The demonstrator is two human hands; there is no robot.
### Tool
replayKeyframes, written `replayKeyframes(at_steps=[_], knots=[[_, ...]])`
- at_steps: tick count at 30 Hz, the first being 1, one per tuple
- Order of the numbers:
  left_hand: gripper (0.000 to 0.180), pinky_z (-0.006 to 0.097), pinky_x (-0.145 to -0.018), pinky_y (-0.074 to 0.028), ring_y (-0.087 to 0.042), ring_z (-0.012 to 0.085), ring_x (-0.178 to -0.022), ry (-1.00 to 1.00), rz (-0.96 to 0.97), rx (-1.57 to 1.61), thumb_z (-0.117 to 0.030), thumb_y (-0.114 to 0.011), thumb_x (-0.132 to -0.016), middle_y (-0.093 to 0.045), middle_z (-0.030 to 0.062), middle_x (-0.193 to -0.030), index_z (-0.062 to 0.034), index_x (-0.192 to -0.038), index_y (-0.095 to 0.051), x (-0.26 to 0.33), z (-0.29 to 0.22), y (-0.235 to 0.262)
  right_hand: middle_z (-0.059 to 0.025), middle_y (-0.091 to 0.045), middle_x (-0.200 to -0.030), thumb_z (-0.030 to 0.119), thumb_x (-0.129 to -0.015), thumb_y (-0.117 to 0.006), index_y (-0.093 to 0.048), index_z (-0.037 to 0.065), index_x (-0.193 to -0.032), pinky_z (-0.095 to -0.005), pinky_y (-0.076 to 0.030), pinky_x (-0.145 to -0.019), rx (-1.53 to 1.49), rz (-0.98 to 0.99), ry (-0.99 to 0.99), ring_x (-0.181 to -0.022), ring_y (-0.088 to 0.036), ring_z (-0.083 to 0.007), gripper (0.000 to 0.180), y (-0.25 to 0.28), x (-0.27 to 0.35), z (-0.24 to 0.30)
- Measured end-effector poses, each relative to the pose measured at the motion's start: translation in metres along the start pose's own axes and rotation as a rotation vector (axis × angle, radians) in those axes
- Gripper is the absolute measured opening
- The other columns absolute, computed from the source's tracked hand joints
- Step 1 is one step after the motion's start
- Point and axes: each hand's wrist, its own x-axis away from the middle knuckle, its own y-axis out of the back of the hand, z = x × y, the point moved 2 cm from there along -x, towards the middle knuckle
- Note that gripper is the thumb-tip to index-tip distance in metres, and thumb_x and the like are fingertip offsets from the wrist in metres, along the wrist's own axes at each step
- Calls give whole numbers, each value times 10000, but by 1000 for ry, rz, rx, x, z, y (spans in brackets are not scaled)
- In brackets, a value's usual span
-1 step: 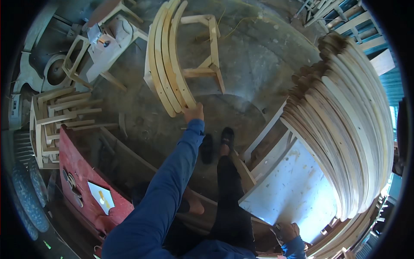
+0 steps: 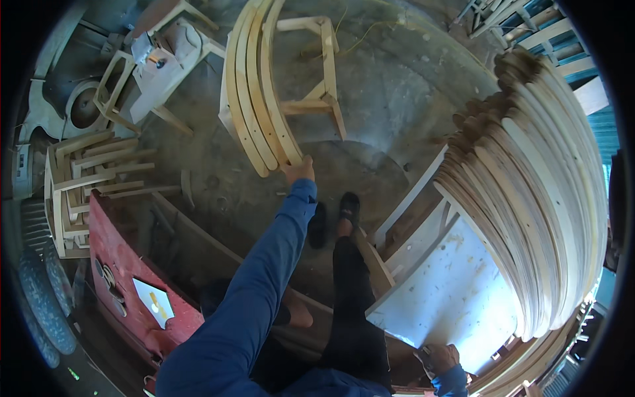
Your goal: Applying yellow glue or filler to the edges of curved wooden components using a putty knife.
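right hand (image 2: pixel 442 358) low beside white panel (image 2: pixel 450 291), grip hidden, cannot tell. farther out, left hand (image 2: pixel 299 169) clamped on near end of curved wooden slats (image 2: pixel 254 92) leaning over concrete floor (image 2: pixel 397 99); could slide sideways, topple if tilted.

Stack of curved planks (image 2: pixel 536 198) at right; white board (image 2: pixel 456 291) below it. Wooden frames (image 2: pixel 86 178) at left; red machine (image 2: pixel 126 278) near left.
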Motion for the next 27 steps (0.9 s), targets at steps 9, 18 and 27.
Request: replayKeyframes(at_steps=[9, 18, 27], knots=[[350, 449, -928, -473, -541, 209, -1059, 697, 457, 816, -166, -692, -932, -585, 32, -1163, -132, -1239, -525, 14, 82, -47, -124, -715, -808, 468, -827, -720, -763, 151, -886, -427, -545, -738, -79, 332, -30, -811, -694, -330, 325, 47, -24, 18], [429, 419, -958, -488, -546, 203, -1126, 579, 20, 1257, -64, -708, -903, -568, 67, -1216, -56, -1275, -495, -44, 88, -54, -149, -717, -870, 553, -910, -579, -746, 132, -937, -475, -534, -698, -19, 465, 91, -787, -684, -370, 454, 23, -31, -11], [353, 478, -913, -499, -575, 240, -984, 887, 398, 793, -238, -711, -913, -572, 87, -1052, -69, -1160, -525, -3, 95, -38, -144, -712, -965, 427, -819, -748, -747, 152, -1010, -414, -542, -792, -155, 320, 66, -893, -682, -330, 335, 26, -24, -8]])
